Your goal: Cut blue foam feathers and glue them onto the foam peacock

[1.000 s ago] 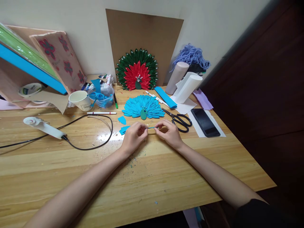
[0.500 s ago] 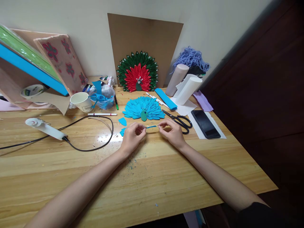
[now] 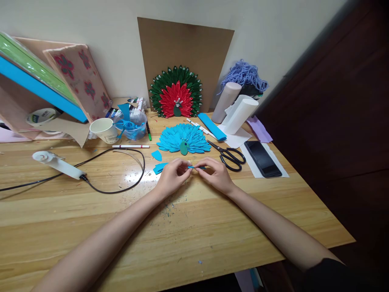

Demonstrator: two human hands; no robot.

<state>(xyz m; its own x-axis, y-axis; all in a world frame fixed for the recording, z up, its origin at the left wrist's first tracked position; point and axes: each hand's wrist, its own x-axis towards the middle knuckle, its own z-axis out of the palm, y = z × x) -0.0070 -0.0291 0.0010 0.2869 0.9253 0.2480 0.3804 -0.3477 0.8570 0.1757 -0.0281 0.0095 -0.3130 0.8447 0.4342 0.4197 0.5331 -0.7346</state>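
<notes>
A thin strip of blue paper point(image 3: 190, 167) is pinched between the fingertips of both hands, mostly covered by them. My left hand point(image 3: 174, 175) grips it from one side. My right hand point(image 3: 216, 175) grips it close by, and a bit of blue shows beyond its fingers. Just behind lies a blue paper peacock point(image 3: 182, 138) with a dark green body. Blue paper scraps point(image 3: 157, 155) lie left of my left hand. Black-handled scissors point(image 3: 229, 156) rest open beyond my right hand.
A glue gun point(image 3: 59, 164) with a looping black cord lies left. Behind it stand a paper cup point(image 3: 103, 129) and a plastic tub point(image 3: 131, 127) of blue scraps. A red-and-green peacock point(image 3: 176, 93) leans on brown cardboard point(image 3: 185, 44). A phone point(image 3: 263, 159) lies right.
My right hand has moved left, and the two hands' fingertips are now almost together. The strip, bare between them before, is now mostly behind the fingers.
</notes>
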